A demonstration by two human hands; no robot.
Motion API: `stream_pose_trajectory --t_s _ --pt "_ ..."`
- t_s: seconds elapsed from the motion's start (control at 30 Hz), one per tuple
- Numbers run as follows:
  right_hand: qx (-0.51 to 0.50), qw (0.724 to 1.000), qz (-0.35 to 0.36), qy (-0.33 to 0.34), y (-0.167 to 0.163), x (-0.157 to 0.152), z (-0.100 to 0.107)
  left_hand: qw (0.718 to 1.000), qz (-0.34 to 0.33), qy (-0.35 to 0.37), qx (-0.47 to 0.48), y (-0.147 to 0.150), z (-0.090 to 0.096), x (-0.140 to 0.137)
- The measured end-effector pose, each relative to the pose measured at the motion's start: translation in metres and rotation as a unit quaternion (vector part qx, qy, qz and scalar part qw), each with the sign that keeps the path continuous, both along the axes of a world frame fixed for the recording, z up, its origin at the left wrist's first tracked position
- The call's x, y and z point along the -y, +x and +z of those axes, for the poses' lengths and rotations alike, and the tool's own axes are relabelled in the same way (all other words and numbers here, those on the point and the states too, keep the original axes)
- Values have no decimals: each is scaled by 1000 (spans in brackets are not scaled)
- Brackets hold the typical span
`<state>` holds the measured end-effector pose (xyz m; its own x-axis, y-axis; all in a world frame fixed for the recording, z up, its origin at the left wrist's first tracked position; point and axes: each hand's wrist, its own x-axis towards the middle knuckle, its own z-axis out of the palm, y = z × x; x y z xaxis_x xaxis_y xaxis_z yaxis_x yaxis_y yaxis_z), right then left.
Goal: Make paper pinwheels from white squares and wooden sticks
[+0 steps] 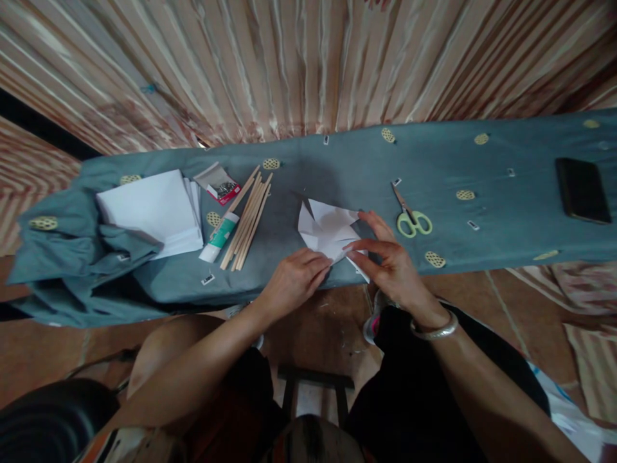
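White paper (332, 226), creased and cut into pointed flaps, lies at the near side of the cloth-covered surface, in front of the person. The left hand (297, 275) has its fingers closed on the near edge, while the right hand (391, 262) pinches a flap between thumb and forefinger, another finger reaching to the upper right corner; together they cover part of the paper. Just right of that hand are scissors (407, 213) with pale green handles, blades pointing away. To the left, thin wooden sticks (250, 222) lie in a loose bundle, with a green and white tube (220, 236) against them, seemingly over one stick. Beyond the tube sits an open red and white box (227, 191) with small metal pieces inside. Further left is a stack of white sheets (152, 209), its near left corner overlapped by bunched cloth. A dark, phone-like slab (582, 190) lies well apart at the far right. The grey-green cloth (357, 161) carries yellow oval motifs and small dark-and-white marks. Behind it hangs a pleated striped curtain (308, 64); below, the brownish tiled floor (482, 302) shows near the person's legs.
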<state>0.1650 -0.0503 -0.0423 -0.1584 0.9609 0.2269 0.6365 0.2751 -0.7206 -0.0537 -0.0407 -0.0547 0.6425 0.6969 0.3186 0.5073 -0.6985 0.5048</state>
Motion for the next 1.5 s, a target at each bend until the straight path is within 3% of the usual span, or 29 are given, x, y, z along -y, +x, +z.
stream_pose_trajectory --t_s 0.5,0.87,1.07,1.3,1.5 --pt "118 987 -59 95 -23 7 -15 999 -31 -3 15 -3 -4 6" --pt "138 985 -56 84 -25 11 -11 998 -33 -16 52 -1 4 5" --pt "133 987 -49 75 -22 14 -11 997 -14 -17 75 -25 13 3" --pt "78 996 -25 31 -19 16 -12 994 95 9 59 -43 4 -13" --pt "41 998 -48 17 -22 12 -11 995 63 -23 71 -28 -7 -28"
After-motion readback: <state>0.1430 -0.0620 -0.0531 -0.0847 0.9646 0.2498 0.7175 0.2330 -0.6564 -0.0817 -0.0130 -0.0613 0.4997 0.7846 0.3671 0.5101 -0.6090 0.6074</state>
